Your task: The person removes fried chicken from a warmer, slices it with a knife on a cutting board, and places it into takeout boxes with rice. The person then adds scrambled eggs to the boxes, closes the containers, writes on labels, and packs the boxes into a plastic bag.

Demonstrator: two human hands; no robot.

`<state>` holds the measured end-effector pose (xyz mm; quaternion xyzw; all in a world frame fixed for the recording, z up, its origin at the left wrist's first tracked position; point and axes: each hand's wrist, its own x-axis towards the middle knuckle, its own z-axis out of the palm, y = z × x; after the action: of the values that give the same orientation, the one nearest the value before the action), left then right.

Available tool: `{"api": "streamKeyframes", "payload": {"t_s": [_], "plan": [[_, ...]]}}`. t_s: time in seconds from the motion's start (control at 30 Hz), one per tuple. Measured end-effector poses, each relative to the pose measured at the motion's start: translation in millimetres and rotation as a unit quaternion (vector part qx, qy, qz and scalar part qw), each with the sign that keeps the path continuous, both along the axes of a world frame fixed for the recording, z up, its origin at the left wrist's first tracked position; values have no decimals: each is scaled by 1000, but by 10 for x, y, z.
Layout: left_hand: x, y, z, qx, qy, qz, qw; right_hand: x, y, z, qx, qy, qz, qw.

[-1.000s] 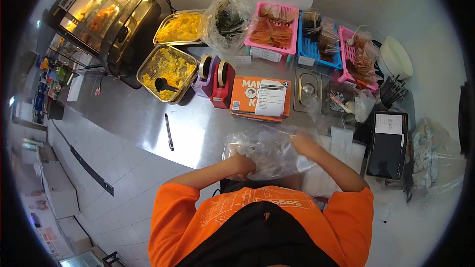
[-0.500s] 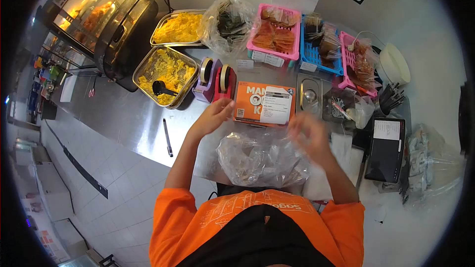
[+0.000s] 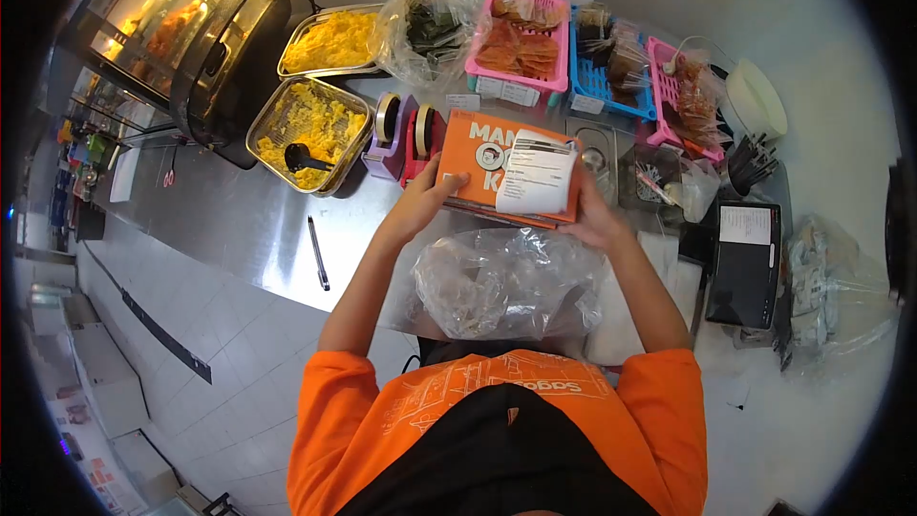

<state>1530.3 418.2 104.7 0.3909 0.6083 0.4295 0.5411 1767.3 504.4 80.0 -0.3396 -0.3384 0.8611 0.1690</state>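
Note:
An orange cardboard food box [image 3: 468, 155] with white lettering is between my two hands, over the steel counter. A white printed receipt [image 3: 533, 177] lies on its lid, its edge curling. My left hand [image 3: 420, 199] grips the box's left side, thumb on top. At the right end my right hand [image 3: 594, 215] holds the box, its fingers partly hidden behind the corner. Just below the box, a crumpled clear plastic bag [image 3: 506, 287] lies near the counter's front edge.
Left of the box stand two tape dispensers [image 3: 420, 139] and metal trays of yellow food [image 3: 315, 129]. Behind are a pink basket [image 3: 516, 38] and a blue basket [image 3: 611, 96] of packets. A pen [image 3: 317, 253] lies left; a tablet [image 3: 743, 272] sits right.
Both hands have closed on the sides of the box, which was resting on the counter between them. The box now appears slightly raised and tilted, and the receipt's edge has curled.

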Motion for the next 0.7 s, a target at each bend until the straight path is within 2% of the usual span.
{"api": "streamKeyframes", "payload": {"t_s": [0.13,0.27,0.33,0.43,0.5,0.53,0.57,0.63,0.67,0.7], "plan": [[167,-539,785,56,132,-95,985,378,-319,510,40,25,14,999],[304,-999,853,-35,119,-165,979,666,-766,589,8,-8,74,997],[337,-1085,478,-72,102,-189,974,691,-884,275,-43,-71,83,993],[351,-1156,-350,-68,31,-164,984,597,-930,-304,-37,-86,66,993],[374,-1337,-966,-17,41,-124,991,648,-981,-818,37,-131,57,989],[383,-1407,-1003,9,49,-104,993,636,-1031,-874,75,-151,53,984],[343,-1500,-1005,-8,144,-177,974,697,-1118,-879,191,-192,82,959],[324,-1685,-751,-48,325,-312,892,778,-1388,-573,406,-265,137,864],[358,-1786,-785,-42,446,-327,832,808,-1457,-475,518,-316,185,773],[337,-1784,-749,-27,467,-366,805,840,-1526,-389,615,-359,227,664]]}}
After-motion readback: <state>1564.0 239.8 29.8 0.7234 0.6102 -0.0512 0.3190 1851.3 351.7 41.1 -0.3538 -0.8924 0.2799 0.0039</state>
